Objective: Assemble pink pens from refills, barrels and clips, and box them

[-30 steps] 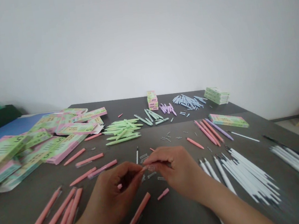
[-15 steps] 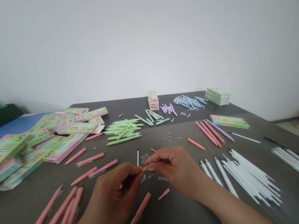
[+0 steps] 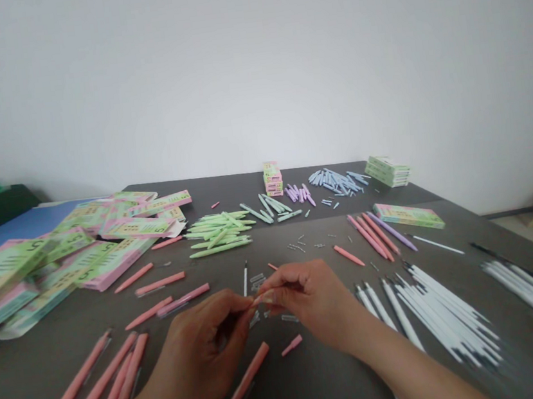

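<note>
My left hand [image 3: 210, 339] and my right hand [image 3: 311, 304] meet fingertip to fingertip over the middle of the table, each in a pinch. Whatever lies between the fingers is too small and covered to make out. Under and around the fingertips are small clear plastic pieces [image 3: 289, 318]. A white refill [image 3: 246, 278] lies just beyond the left fingertips. Nearer to me are a short pink pen piece [image 3: 291, 345] and a pink pen barrel [image 3: 243, 387]. Several more pink barrels [image 3: 105, 381] lie left of my left hand.
White refills [image 3: 448, 316] lie in a bunch on the right, with pink and purple barrels [image 3: 373, 236] behind them. Green pens [image 3: 219, 234], blue parts [image 3: 337, 181] and small metal springs [image 3: 296, 246] sit farther back. Printed pen boxes [image 3: 128, 258] are heaped at left.
Almost nothing differs. Both hands keep their pinch at the same spot, with only a slight shift of the left hand's fingers.
</note>
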Tool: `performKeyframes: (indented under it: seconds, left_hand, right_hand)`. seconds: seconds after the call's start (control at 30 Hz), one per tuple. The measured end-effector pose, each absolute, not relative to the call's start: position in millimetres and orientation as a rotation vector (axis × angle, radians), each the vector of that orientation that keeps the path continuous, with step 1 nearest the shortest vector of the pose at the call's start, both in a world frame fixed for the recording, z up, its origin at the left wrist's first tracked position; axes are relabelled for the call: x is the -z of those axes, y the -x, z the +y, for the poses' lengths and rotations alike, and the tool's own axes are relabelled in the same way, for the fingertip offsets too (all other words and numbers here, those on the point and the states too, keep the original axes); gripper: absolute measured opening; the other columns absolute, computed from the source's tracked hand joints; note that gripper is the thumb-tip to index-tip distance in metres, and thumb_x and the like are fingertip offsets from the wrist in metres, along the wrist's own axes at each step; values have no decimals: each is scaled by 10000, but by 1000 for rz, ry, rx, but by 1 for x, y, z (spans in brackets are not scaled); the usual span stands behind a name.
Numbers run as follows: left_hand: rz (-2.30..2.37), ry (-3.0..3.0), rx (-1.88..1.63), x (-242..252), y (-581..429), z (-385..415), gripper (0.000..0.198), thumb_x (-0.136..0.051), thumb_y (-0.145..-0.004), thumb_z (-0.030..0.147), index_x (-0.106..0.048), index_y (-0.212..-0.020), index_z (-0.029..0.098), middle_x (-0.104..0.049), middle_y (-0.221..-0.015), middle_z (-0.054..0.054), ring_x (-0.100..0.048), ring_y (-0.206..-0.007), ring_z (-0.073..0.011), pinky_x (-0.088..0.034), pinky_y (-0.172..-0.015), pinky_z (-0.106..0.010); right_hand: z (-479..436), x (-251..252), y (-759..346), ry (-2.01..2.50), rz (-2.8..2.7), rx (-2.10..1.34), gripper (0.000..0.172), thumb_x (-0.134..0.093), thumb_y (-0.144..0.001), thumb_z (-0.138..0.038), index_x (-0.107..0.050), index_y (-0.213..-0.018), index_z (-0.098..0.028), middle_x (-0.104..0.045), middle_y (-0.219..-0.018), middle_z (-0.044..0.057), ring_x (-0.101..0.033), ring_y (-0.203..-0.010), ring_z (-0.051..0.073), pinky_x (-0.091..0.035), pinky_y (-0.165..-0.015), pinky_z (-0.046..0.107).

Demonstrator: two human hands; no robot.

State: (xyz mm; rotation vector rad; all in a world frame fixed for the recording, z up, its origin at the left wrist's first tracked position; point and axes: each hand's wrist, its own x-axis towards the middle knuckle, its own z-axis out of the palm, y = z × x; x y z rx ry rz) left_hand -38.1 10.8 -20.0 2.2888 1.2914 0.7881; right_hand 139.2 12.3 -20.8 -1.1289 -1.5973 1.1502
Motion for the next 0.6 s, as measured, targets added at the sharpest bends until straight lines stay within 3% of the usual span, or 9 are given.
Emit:
performKeyframes:
  seconds: [0.6]
  left_hand:
    - [1263, -2305, -772, 21, 39, 12, 203, -475, -833, 260, -673, -814, 225, -652, -648, 7, -568, -547, -136, -400, -478, -215]
  right_hand:
    - [17, 21, -139, 1186, -1659, -1132, 198, -559, -791, -242, -603, -621, -150, -546, -548, -16, -492, -523, 105, -375, -516, 213]
